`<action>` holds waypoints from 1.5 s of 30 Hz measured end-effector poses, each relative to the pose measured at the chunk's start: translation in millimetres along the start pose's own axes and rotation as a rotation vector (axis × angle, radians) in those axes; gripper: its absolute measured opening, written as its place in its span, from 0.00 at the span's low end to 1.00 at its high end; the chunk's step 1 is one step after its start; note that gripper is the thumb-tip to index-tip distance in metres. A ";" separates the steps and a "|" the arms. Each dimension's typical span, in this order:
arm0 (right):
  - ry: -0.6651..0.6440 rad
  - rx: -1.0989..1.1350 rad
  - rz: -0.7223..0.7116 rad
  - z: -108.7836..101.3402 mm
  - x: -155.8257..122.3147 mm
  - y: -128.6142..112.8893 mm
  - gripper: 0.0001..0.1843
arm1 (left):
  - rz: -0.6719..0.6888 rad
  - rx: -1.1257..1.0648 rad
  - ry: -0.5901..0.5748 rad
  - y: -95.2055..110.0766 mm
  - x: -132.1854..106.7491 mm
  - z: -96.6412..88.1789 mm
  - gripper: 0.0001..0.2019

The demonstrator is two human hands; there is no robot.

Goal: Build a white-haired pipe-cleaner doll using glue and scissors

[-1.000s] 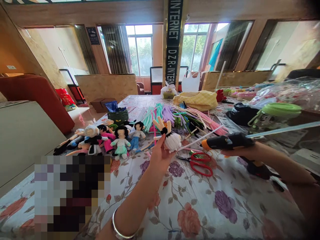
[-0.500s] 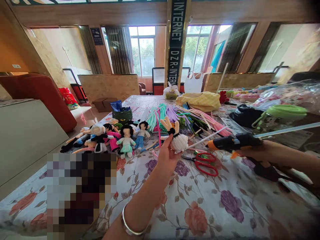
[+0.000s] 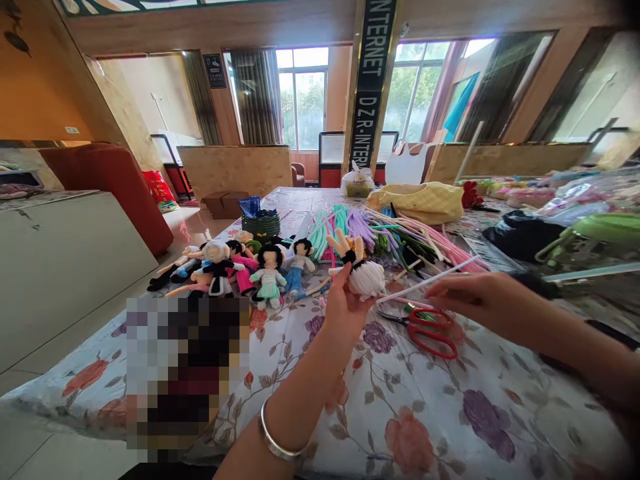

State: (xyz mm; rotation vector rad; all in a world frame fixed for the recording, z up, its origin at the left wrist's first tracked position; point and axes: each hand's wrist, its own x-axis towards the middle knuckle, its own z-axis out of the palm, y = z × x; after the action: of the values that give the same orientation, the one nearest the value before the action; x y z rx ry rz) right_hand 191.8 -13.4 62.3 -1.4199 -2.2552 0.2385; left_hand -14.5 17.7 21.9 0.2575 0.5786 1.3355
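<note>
My left hand is closed round a small doll with a white fuzzy body, a black band and peach limbs pointing up. From the doll a white pipe cleaner slants up to the right. Beside that strand is my right hand, its fingers stretched out and slightly apart. Just beyond the right hand lies a dark glue gun, partly hidden, with a clear glue stick out of its back. Red-handled scissors rest on the table below the strand.
Several finished dolls lie at the left, near a dark green basket. Bundles of coloured pipe cleaners spread behind my hands. A yellow cloth bag and clear plastic bags stand farther back on the flowered tablecloth.
My right hand has let go of the glue gun and moved left to the white pipe cleaner. The left hand still holds the doll. The view has turned slightly left.
</note>
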 end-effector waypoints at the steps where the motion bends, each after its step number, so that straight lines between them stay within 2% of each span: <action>1: -0.050 0.008 -0.053 9.3 9.0 -1.4 0.15 | 0.000 -0.002 -0.003 0.1 0.0 -0.2 0.07; 4: -0.042 -0.025 -0.196 37.1 30.8 7.3 0.12 | -0.008 -0.003 -0.025 0.4 0.5 -0.1 0.07; 8: -0.104 -0.024 -0.283 65.8 45.3 24.1 0.14 | -0.019 -0.010 -0.004 1.4 1.2 1.1 0.07; 14: -0.177 0.032 -0.319 81.2 49.4 24.7 0.10 | -0.033 -0.008 0.026 2.5 -0.5 3.2 0.09; 20: -0.123 -0.002 -0.343 81.1 48.3 21.7 0.10 | -0.036 -0.028 0.064 3.1 -1.7 4.7 0.08; 27: -0.004 -0.056 -0.337 64.9 35.7 14.9 0.12 | -0.017 -0.058 0.066 3.2 -0.4 3.8 0.07; 31: 0.109 -0.019 -0.432 57.7 24.8 8.2 0.15 | -0.009 -0.051 0.028 2.0 -0.3 2.3 0.08; 33: 0.123 0.007 -0.480 55.5 19.2 6.8 0.16 | -0.005 -0.042 0.014 1.3 -0.3 1.7 0.08; 38: 0.143 0.055 -0.495 53.3 8.0 17.0 0.18 | 0.009 0.011 -0.022 -1.4 1.1 1.2 0.09; 45: 0.253 -0.057 -0.545 45.4 -2.8 27.9 0.23 | 0.034 0.001 -0.043 -3.0 0.3 4.7 0.08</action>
State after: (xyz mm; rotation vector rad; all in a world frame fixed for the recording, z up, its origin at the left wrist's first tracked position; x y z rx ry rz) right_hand 194.0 1.0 10.9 -0.7579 -2.3404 -0.1734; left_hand -9.4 18.0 24.3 0.2972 0.5404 1.3588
